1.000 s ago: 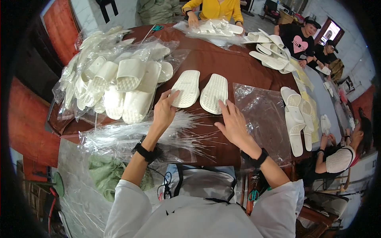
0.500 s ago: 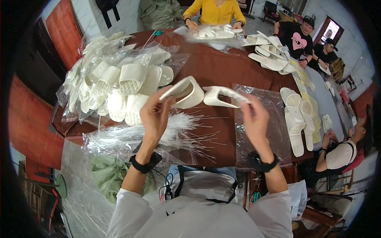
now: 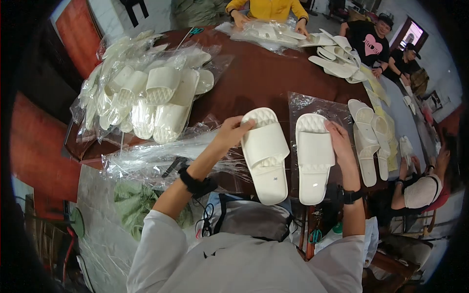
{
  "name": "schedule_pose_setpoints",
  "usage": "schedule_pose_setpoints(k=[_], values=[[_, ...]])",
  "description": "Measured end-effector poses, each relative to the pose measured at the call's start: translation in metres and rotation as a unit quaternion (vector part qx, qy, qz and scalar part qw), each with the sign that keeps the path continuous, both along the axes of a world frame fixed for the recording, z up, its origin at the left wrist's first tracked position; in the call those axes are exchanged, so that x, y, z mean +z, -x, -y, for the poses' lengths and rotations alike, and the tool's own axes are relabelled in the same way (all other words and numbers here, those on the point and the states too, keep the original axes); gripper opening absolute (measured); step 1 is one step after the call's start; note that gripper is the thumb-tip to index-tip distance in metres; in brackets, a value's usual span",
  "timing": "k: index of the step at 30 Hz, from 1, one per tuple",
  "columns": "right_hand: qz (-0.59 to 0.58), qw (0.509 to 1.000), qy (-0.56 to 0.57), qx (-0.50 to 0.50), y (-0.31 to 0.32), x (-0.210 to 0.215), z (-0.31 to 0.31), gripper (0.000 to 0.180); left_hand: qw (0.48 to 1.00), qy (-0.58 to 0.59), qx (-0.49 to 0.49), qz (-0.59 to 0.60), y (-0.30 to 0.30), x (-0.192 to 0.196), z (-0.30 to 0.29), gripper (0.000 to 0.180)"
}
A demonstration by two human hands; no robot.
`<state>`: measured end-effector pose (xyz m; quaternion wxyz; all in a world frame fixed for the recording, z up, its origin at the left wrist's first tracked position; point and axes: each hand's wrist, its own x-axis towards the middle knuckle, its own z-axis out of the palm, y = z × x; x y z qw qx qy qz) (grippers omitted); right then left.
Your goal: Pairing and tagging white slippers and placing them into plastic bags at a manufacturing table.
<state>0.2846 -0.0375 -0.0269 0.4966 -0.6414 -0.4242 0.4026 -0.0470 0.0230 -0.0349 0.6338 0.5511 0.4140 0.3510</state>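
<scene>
My left hand (image 3: 233, 132) grips a white slide slipper (image 3: 265, 154) by its toe end, thumb on top. In my right hand (image 3: 340, 142) is the matching white slipper (image 3: 315, 158), pinched along its outer toe edge. Both slippers are held side by side above the near table edge, toes away from me and heels toward me, a narrow gap between them. Under the right one lies a flat clear plastic bag (image 3: 312, 103), partly covered. Left of my left hand is a bundle of thin clear strands (image 3: 161, 158) in plastic film.
Bagged white slippers (image 3: 163, 85) are heaped at the left of the brown-covered table (image 3: 244, 73). Loose slippers (image 3: 337, 53) are piled at the far right, others (image 3: 366, 141) lie right of the bag. Scissors (image 3: 196, 31) rest at the back. A person in yellow (image 3: 273, 9) handles bagged slippers opposite; others sit right.
Both slippers have turned from edge-on to tops facing up, and have come nearer to me. My hands have shifted right with them.
</scene>
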Motion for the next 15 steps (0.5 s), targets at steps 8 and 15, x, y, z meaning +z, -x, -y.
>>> schedule_pose_setpoints(k=[8,15], values=[[0.126,0.990,0.038,0.054,-0.012,-0.055,-0.025,0.041,0.992,-0.020,0.050,-0.114,-0.015,-0.032,-0.006,0.044],[0.362,0.923,-0.130,0.028,0.046,0.002,0.026,0.013,0.947,-0.259,0.013,-0.188,0.008,-0.005,0.043,0.037]])
